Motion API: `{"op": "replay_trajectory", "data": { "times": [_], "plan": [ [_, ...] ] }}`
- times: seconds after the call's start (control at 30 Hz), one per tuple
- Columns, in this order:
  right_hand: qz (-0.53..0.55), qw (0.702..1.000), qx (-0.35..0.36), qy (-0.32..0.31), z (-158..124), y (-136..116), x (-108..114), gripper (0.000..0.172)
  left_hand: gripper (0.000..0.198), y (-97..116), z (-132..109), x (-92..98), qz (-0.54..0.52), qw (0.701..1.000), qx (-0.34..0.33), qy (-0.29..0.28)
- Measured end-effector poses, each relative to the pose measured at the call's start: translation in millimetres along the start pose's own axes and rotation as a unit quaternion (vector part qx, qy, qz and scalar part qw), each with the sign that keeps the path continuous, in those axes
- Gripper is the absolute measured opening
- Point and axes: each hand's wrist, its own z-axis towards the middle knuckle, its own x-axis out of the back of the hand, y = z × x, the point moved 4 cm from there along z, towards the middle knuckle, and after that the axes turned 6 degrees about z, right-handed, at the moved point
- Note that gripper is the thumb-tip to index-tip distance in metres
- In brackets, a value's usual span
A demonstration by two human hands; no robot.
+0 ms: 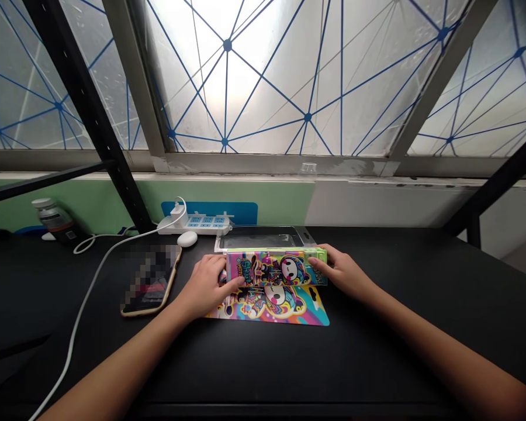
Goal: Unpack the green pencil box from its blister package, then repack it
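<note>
A long, flat pencil case (269, 269) with a colourful cartoon print and a lime-green edge is held level above the desk. My left hand (208, 286) is closed on its left end, thumb across the front. At the other end, my right hand (342, 270) grips the green corner between thumb and fingers. Under and in front of the case lies a printed backing card (284, 313) in matching colours, partly covered by it. Just behind the case rests a clear plastic blister shell (263, 240), its near side hidden.
On the black desk (263, 368), a phone (151, 280) lies left of my left hand. Behind it are a white round case (187, 238) and a power strip (197, 223). A white cable (85, 310) runs down the left side. A bottle (56, 219) stands at the back left.
</note>
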Motion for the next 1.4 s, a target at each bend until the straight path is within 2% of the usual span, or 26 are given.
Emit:
{"op": "replay_trajectory", "data": {
  "times": [0.17, 0.33, 0.43, 0.53, 0.67, 0.8, 0.9, 1.03, 1.3, 1.4],
  "plan": [
    [-0.033, 0.999, -0.022, 0.003, -1, -5, -2, 0.045, 0.047, -2, -1, -2.8, 0.007, 1.0, 0.001, 0.007],
    [-0.181, 0.982, -0.036, -0.029, 0, -8, 3, 0.054, 0.057, -6, -4, -2.0, -0.027, 0.999, 0.031, 0.035],
    [-0.222, 0.975, -0.012, -0.024, 2, -13, 3, 0.053, 0.057, -5, -6, -1.4, -0.033, 0.999, 0.015, 0.031],
    [-0.261, 0.965, 0.028, -0.007, 3, -23, -2, 0.043, 0.053, -4, -8, -1.2, -0.034, 0.999, 0.01, 0.022],
    [-0.302, 0.95, 0.084, 0.018, 2, -43, -13, 0.035, 0.067, -5, -9, -2.5, -0.048, 0.998, 0.016, 0.024],
    [-0.301, 0.943, 0.139, 0.012, 4, -68, -35, 0.032, 0.072, -5, -10, -4.7, -0.046, 0.998, 0.002, 0.032],
    [-0.29, 0.943, 0.163, 0.01, 12, -83, -57, 0.03, 0.075, -6, -10, -6.2, -0.081, 0.997, -0.009, 0.016],
    [-0.271, 0.948, 0.161, 0.039, 26, -87, -76, 0.028, 0.084, -9, -9, -6.6, -0.124, 0.992, -0.009, 0.004],
    [-0.238, 0.946, 0.192, 0.109, 30, -86, -75, 0.023, 0.099, -6, -9, -3.6, -0.138, 0.99, -0.04, -0.012],
    [-0.225, 0.939, 0.218, 0.143, 26, -93, -71, 0.022, 0.089, -2, -11, 2.8, -0.166, 0.985, -0.035, -0.02]
  ]
}}
